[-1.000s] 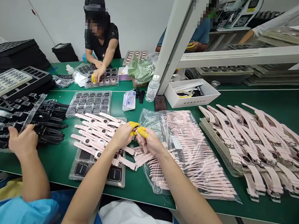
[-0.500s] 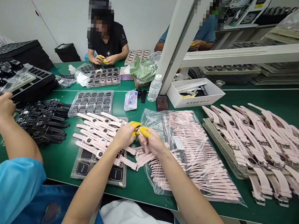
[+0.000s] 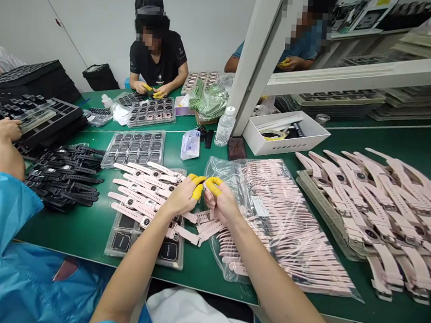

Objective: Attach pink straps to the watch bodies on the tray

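Observation:
My left hand (image 3: 184,194) and my right hand (image 3: 221,199), with yellow covers on the fingers, meet over the middle of the bench. Both are closed in a pinch, fingertips nearly touching. A pale pink watch strap (image 3: 213,213) hangs down from under my right fingers. What my left fingers pinch is small and mostly hidden by the finger covers. Just left of my hands, pink-strapped watches (image 3: 140,190) lie in rows on a clear plastic tray (image 3: 142,259). Under my right forearm is a clear bag of pink straps (image 3: 271,204); a few loose straps (image 3: 207,228) lie between.
At right, more pink-strapped watches (image 3: 373,205) lie on stacked trays. Black watches (image 3: 66,177) are piled at left, near a co-worker's hand (image 3: 5,136). Behind stand a watch tray (image 3: 134,149), a bottle (image 3: 225,127) and a white box (image 3: 286,136). Another person sits opposite.
My fingertips have shifted slightly, and the dark piece visible between them before is now covered. At left, the co-worker's arm has drawn back and their hand has lowered.

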{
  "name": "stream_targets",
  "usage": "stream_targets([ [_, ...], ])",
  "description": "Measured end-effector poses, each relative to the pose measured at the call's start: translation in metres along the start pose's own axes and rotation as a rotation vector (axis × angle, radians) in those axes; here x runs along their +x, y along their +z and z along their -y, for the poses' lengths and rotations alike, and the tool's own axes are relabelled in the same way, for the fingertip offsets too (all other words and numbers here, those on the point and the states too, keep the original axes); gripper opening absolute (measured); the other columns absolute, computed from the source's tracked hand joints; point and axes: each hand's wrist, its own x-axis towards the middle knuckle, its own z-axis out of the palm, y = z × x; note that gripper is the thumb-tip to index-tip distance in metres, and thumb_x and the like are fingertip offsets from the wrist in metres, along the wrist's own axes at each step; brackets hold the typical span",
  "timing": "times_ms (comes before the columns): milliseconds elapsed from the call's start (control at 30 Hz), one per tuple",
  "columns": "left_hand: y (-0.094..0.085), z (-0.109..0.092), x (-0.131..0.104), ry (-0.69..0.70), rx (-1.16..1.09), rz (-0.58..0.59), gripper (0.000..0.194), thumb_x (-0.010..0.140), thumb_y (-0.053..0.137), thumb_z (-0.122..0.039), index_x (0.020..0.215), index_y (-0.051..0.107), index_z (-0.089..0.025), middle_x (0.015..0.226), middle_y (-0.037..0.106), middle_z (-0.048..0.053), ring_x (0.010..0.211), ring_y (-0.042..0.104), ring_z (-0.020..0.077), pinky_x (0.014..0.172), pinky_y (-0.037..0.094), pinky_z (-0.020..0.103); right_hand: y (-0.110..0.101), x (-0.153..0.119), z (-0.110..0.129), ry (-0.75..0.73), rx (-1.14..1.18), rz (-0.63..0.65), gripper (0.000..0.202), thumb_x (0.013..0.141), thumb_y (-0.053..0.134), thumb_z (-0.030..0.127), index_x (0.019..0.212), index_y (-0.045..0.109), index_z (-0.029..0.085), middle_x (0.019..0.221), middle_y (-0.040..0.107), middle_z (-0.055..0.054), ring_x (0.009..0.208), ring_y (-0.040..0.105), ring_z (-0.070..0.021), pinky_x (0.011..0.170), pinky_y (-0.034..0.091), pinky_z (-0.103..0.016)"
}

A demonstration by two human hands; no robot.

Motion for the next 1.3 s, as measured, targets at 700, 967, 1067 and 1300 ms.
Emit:
stream_targets([
  [700, 0.008, 0.008, 0.003, -0.066, -0.357, -0.271, 0.017, 0.094, 0.069, -0.032, 0.104, 0.068, -0.018, 0.108, 0.071, 0.009, 0.100, 0.067, 0.0216, 0.091, 0.057, 0.036, 0.001, -0.006, 0.009, 0.138, -0.040, 0.083, 0.050, 0.074, 0.085, 0.063, 0.085, 0.054, 0.025, 0.056, 0.053, 0.006, 0.043, 0.043, -0.0105, 0.040, 0.035, -0.024],
  [967, -0.020, 0.015, 0.008, -0.284, -0.885, -0.676, 0.039, 0.092, 0.071, -0.052, 0.106, 0.050, -0.022, 0.113, 0.075, 0.008, 0.079, 0.075, 0.0174, 0.055, 0.057, 0.024, -0.009, -0.011, 0.013, 0.473, -0.143, 0.246, 0.050, 0.076, 0.084, 0.063, 0.085, 0.059, 0.021, 0.053, 0.039, 0.010, 0.042, 0.022, -0.0046, 0.039, 0.015, -0.019],
  [1067, -0.030, 0.020, 0.008, -0.339, -0.901, -0.822, 0.044, 0.093, 0.070, -0.055, 0.112, 0.047, -0.022, 0.118, 0.076, 0.009, 0.067, 0.073, 0.0132, 0.052, 0.056, 0.023, -0.012, -0.009, 0.015, 0.378, -0.186, 0.176, 0.048, 0.074, 0.088, 0.055, 0.085, 0.056, 0.021, 0.057, 0.046, 0.009, 0.043, 0.028, -0.0041, 0.041, 0.017, -0.018],
  [1300, 0.006, 0.010, 0.003, -0.199, -0.463, -0.207, 0.031, 0.097, 0.059, -0.025, 0.126, 0.066, -0.016, 0.131, 0.073, 0.014, 0.111, 0.074, 0.0252, 0.099, 0.062, 0.043, -0.004, -0.009, 0.015, 0.104, -0.169, 0.068, 0.047, 0.077, 0.085, 0.058, 0.087, 0.055, 0.023, 0.059, 0.056, 0.006, 0.043, 0.039, -0.0075, 0.042, 0.029, -0.021],
])
